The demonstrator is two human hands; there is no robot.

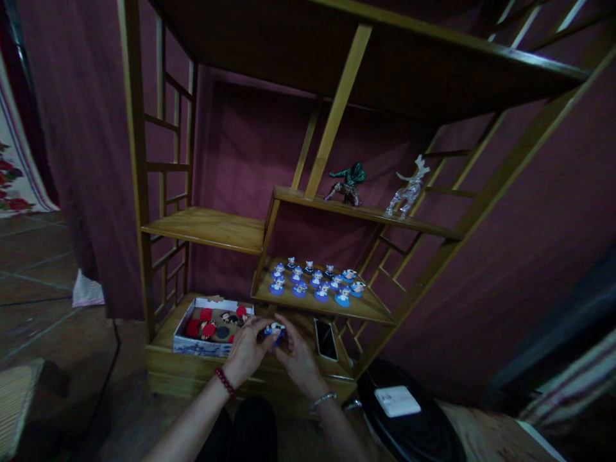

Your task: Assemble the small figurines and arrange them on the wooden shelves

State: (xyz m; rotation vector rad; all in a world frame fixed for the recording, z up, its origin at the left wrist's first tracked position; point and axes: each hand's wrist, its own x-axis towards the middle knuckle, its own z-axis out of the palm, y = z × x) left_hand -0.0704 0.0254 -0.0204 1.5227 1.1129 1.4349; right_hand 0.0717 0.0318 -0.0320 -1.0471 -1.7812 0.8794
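A small blue-and-white figurine (274,330) is held between my two hands, just in front of the lower shelf. My left hand (249,348) grips it from the left, thumb and fingers closed on its side. From the right, my right hand (296,353) pinches it too. Fingers cover part of the figurine. Beyond my hands, several similar figurines (316,278) stand in rows on the middle shelf (380,311). To the left of my left hand is an open cardboard box (202,347) with red and dark figurines inside.
A phone (326,339) lies right of my hands on the bottom shelf. Higher up stand a green-hooded figure (347,184) and a clear deer figurine (408,189). The wooden divider (339,109) and left shelf (206,226) frame the space. A black round seat (409,423) holds a white packet (397,401).
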